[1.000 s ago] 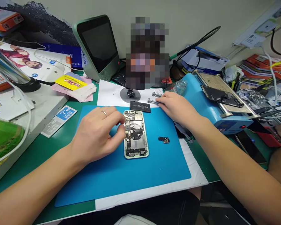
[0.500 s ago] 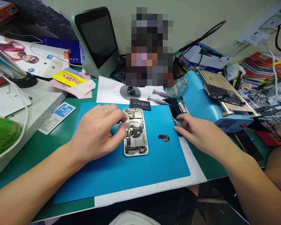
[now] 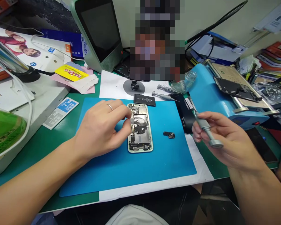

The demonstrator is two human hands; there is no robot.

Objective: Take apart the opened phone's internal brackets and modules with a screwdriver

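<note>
An opened phone point(image 3: 140, 129) with its inner parts exposed lies on a blue mat point(image 3: 135, 162). My left hand point(image 3: 103, 128) rests on the mat at the phone's left edge, fingers curled, pinching at the phone's side. My right hand point(image 3: 222, 137) is raised right of the mat and grips a grey metal screwdriver point(image 3: 207, 129), its round cap towards me. A small black part point(image 3: 169, 134) lies loose on the mat between the phone and my right hand. A black battery point(image 3: 144, 99) sits just beyond the phone's top.
Two more screwdrivers point(image 3: 165, 95) and a glass jar point(image 3: 186, 82) lie behind the mat. A blue machine point(image 3: 215, 93) with a phone frame on top stands at the right. A green-edged screen point(image 3: 98, 34) stands at the back; a lamp base point(image 3: 25, 93) and papers fill the left.
My right hand left the screwdrivers behind the mat, moved to the mat's right edge, picked up a screwdriver there and lifted it. My left hand stayed at the phone.
</note>
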